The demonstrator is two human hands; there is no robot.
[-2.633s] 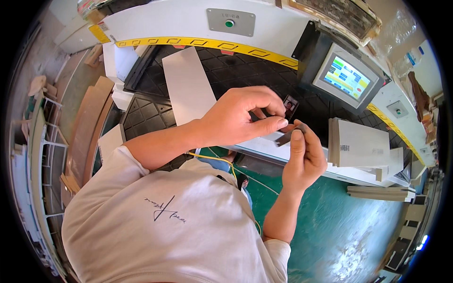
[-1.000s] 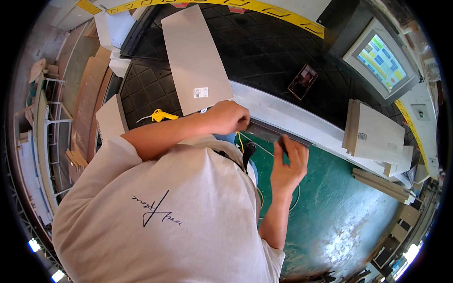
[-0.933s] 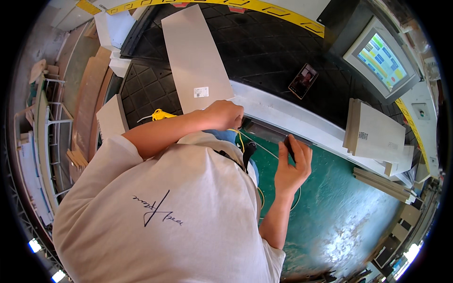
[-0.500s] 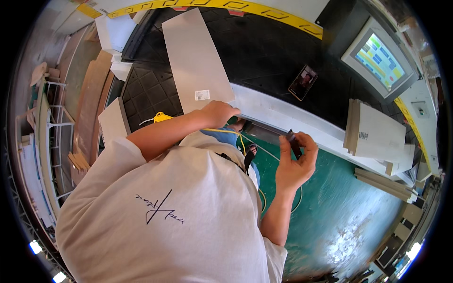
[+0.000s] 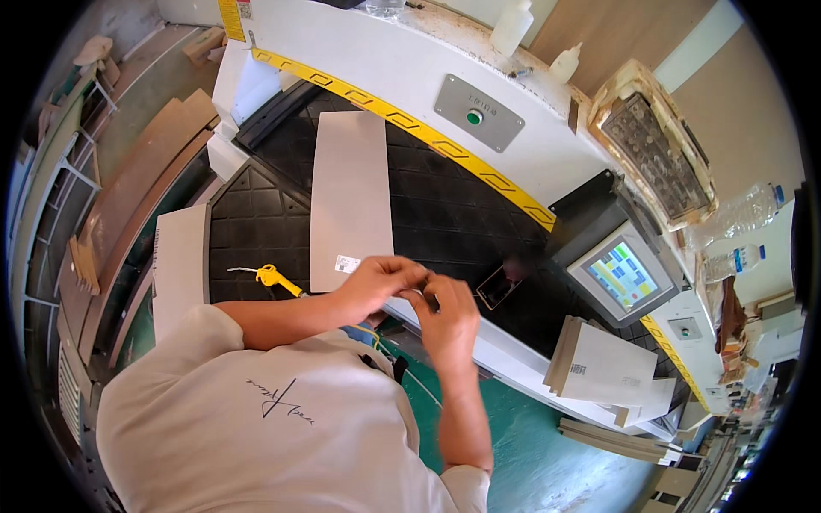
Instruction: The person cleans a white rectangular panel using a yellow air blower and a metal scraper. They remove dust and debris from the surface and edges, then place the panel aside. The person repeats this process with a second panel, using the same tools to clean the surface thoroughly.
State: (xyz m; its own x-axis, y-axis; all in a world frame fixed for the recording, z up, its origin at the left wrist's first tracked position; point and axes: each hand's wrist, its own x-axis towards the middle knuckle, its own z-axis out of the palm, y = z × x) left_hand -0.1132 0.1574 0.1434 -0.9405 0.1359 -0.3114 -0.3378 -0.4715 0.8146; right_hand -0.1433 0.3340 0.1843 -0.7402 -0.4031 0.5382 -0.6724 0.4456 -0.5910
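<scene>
In front of my chest, both hands come together at the fingertips. My left hand [image 5: 380,284] is closed in a pinch near the labelled end of a long pale board [image 5: 351,192]; what its fingers hold is hidden. My right hand [image 5: 449,321] has curled fingers pressed against the left fingertips. A small dark strip [image 5: 434,301] shows only in part between the right thumb and fingers. The board lies on the black padded machine bed, with a white label [image 5: 347,263] at its near end.
A yellow air gun [image 5: 272,277] lies left of the board. To the right are a phone [image 5: 500,284], a touch screen panel [image 5: 623,278] and stacked panels [image 5: 603,363]. A green button [image 5: 475,117] sits on the machine's white beam. Bottles stand along the top ledge.
My right hand has moved left and up to meet the left hand, bringing the dark strip with it. The view has shifted, now showing more of the machine's beam and ledge.
</scene>
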